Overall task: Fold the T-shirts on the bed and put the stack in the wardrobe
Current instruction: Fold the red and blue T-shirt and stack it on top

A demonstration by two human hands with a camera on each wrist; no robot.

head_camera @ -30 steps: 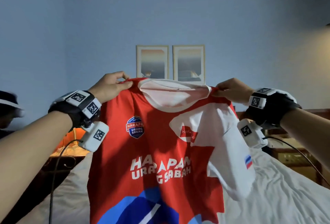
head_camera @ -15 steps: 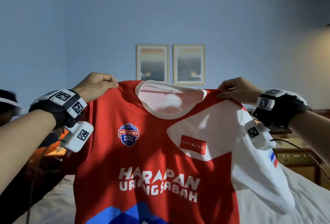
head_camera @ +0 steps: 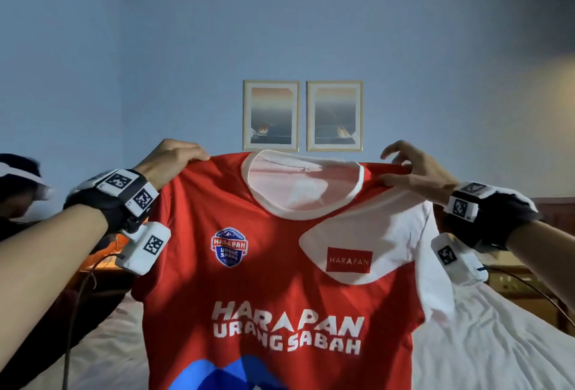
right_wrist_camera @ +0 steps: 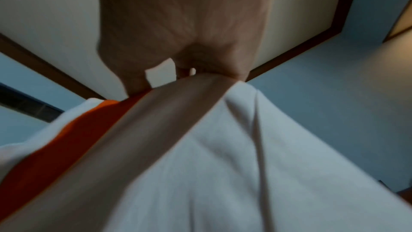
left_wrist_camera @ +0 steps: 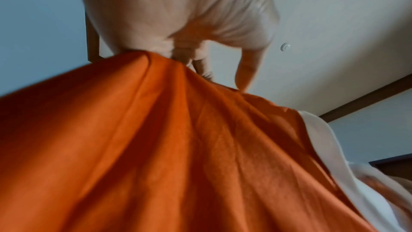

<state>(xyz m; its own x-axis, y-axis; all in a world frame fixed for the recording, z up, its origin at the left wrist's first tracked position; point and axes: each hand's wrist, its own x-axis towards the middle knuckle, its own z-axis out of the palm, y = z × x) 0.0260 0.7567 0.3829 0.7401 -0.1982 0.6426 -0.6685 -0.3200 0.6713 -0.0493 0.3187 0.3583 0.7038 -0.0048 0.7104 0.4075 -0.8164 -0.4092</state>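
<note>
A red T-shirt (head_camera: 264,290) with a white collar, a white right shoulder panel and white lettering hangs upright in front of me, its front facing me. My left hand (head_camera: 174,162) grips its left shoulder seam; in the left wrist view the fingers curl over the red cloth (left_wrist_camera: 178,138). My right hand (head_camera: 410,171) pinches the right shoulder between thumb and fingers, some fingers lifted. The right wrist view shows the white sleeve cloth (right_wrist_camera: 245,147) hanging from that pinch. The shirt's lower hem runs out of view.
Below and behind the shirt lies the bed with a rumpled white sheet (head_camera: 497,343). Two framed pictures (head_camera: 301,115) hang on the blue wall. A dark bedside table (head_camera: 102,277) stands left, and another person's head (head_camera: 18,184) shows at the left edge.
Both hands have moved apart along the shoulders, stretching the shirt flat and wide. The white sleeve that hung folded across the front now hangs at the right side.
</note>
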